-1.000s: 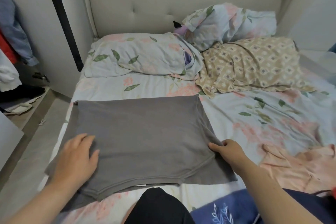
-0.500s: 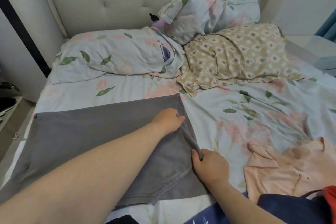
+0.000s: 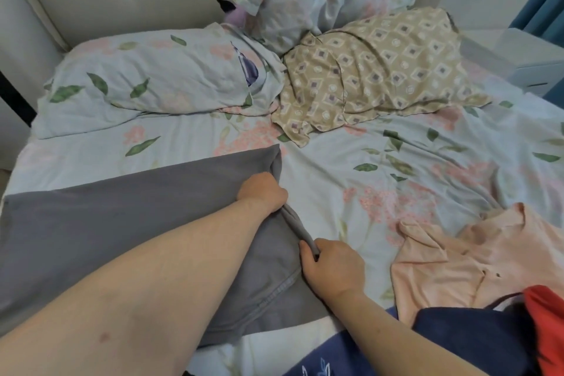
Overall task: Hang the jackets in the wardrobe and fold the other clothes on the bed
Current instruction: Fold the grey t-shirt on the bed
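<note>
Floral-sheeted bed (image 3: 320,186) filling frame, three pillows (image 3: 146,88) along top. Folding just starting: gripping bunched right edge of grey garment (image 3: 106,223), lying flat lower left, with left hand (image 3: 264,192) and right hand (image 3: 332,265), both clenching cloth. Leaving unfolded lower right: one peach shirt (image 3: 473,259), one navy garment (image 3: 464,333), one red garment (image 3: 546,323). Seeing no jackets.

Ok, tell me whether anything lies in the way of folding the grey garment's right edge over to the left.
Nothing visible does. The left hand and right hand both grip that edge of the grey garment, whose surface carries only the person's own left forearm. The peach shirt lies apart, to the right.
</note>
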